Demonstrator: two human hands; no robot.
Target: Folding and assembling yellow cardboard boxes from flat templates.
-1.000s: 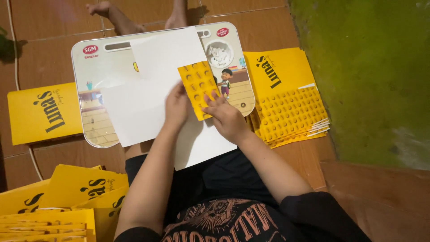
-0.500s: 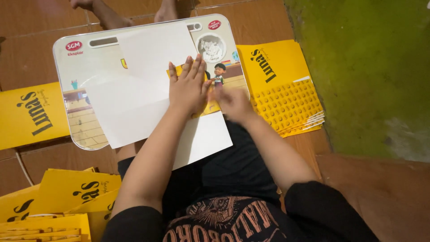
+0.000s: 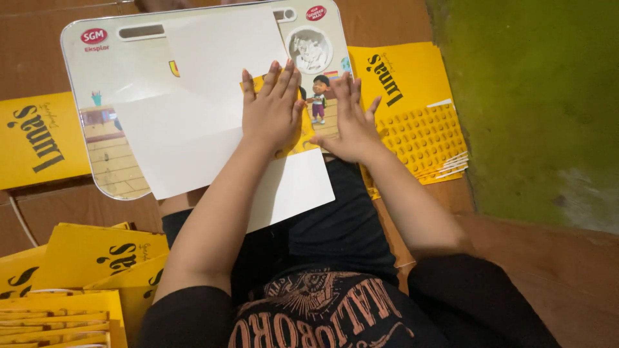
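Two hands, left hand (image 3: 271, 116) and right hand (image 3: 351, 122), press flat, fingers spread, grasping nothing, on one yellow dotted card (image 3: 298, 132) over one glossy rounded tabletop (image 3: 109, 122); one card stack (image 3: 422, 138) at three o'clock.

At ten o'clock we see a yellow folder (image 3: 35, 138) on the brown floor (image 3: 567, 270). At seven o'clock lies a yellow pile (image 3: 71, 290). At two o'clock, more dotted folders (image 3: 419, 122) sit beside the green wall (image 3: 535, 96).
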